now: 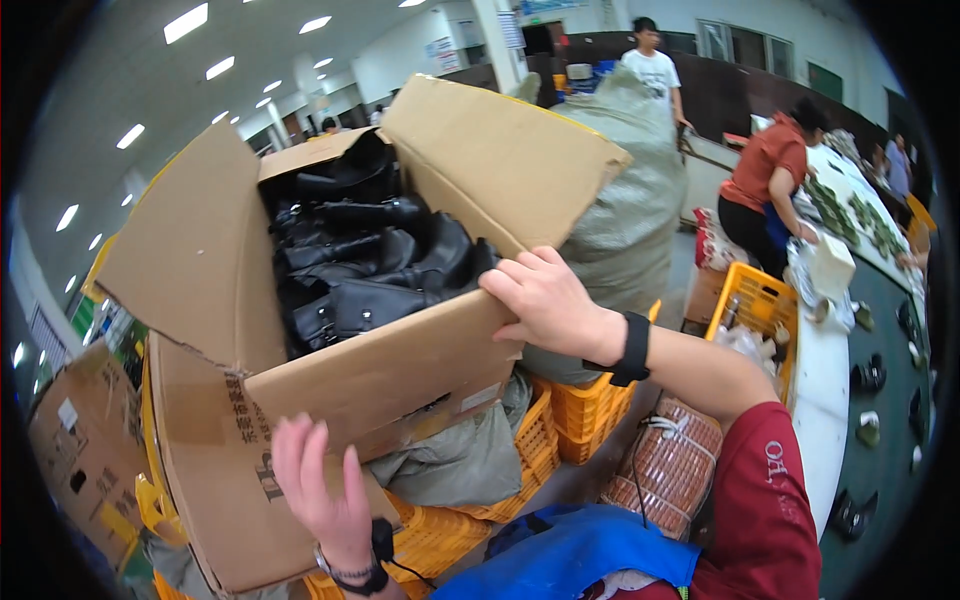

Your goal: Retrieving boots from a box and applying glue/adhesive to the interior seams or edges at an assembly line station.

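Note:
A large open cardboard box stands in front of me, its flaps spread outward. Inside lies a pile of black, shiny leather footwear with straps and small metal studs; it looks like boots. My right hand grips the box's near right corner, fingers over the top edge and thumb below. Close to the near side of the box, lower left, my left hand is raised with its fingers apart and nothing in it. Whether it touches the cardboard, I cannot tell.
Yellow plastic crates and a grey-green cloth are under the box. A big woven sack stands behind it. To the right, black shoes sit on a green conveyor belt, where a person in orange bends. Another person stands farther back.

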Motion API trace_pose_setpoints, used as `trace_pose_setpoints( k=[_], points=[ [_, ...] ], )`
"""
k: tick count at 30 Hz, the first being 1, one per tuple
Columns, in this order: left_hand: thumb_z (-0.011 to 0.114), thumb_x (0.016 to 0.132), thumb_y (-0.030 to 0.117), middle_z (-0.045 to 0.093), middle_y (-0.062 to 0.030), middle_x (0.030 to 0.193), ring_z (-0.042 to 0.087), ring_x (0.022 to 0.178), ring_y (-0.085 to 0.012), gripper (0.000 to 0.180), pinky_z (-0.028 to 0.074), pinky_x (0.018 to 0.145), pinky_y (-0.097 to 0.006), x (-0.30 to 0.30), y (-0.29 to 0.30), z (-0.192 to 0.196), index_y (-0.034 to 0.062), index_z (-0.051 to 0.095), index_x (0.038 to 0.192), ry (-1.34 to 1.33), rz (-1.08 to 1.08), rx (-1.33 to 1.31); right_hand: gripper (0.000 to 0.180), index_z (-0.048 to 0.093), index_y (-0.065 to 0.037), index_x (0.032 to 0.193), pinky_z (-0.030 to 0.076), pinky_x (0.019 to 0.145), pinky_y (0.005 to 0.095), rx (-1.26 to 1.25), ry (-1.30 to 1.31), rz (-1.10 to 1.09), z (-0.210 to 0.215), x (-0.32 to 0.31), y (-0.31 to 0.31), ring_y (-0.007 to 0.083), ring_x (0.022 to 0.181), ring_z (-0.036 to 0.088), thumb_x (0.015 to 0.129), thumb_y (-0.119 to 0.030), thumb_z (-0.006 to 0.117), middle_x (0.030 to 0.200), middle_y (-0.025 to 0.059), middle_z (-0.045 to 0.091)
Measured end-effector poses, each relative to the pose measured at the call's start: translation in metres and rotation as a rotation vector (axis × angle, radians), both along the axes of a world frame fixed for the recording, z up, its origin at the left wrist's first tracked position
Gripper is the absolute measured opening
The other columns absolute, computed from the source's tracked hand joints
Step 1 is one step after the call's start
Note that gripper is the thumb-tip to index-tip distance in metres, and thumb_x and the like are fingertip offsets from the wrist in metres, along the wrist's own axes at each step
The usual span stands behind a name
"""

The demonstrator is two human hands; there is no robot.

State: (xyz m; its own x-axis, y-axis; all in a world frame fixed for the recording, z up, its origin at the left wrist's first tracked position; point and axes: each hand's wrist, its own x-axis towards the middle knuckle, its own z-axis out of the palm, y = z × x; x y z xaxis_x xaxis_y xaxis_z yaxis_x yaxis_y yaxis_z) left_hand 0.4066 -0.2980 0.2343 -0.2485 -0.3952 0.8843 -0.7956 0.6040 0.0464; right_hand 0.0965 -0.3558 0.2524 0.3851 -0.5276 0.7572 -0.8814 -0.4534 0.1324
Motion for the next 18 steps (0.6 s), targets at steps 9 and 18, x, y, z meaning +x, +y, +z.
trace_pose_setpoints(
  k=[9,18],
  points=[
    [0.082,0.054,0.026,0.047,-0.0081,0.107,0.042,0.113,-0.0308,0.067,0.022,0.102,-0.057,-0.028,-0.031,0.047,0.0092,0.053,0.111,-0.208,0.201,0.031,0.038,0.05,-0.008,0.092,0.044,0.071,0.0384,0.379,0.163,0.105,0.025,-0.013,0.003,0.0281,0.079,0.06,0.069,-0.028,0.073,0.078,0.0089,0.058],
    [0.081,0.055,0.026,0.048,-0.0089,0.107,0.042,0.111,-0.0308,0.062,0.027,0.097,-0.056,-0.02,-0.04,0.045,0.0083,0.055,0.109,-0.152,0.092,0.068,0.061,0.054,0.001,0.119,0.046,0.088,0.0392,0.679,0.565,0.035,0.201,0.04,-0.023,0.0335,0.102,0.058,0.072,-0.033,0.074,0.11,0.0183,0.061]
  ],
)
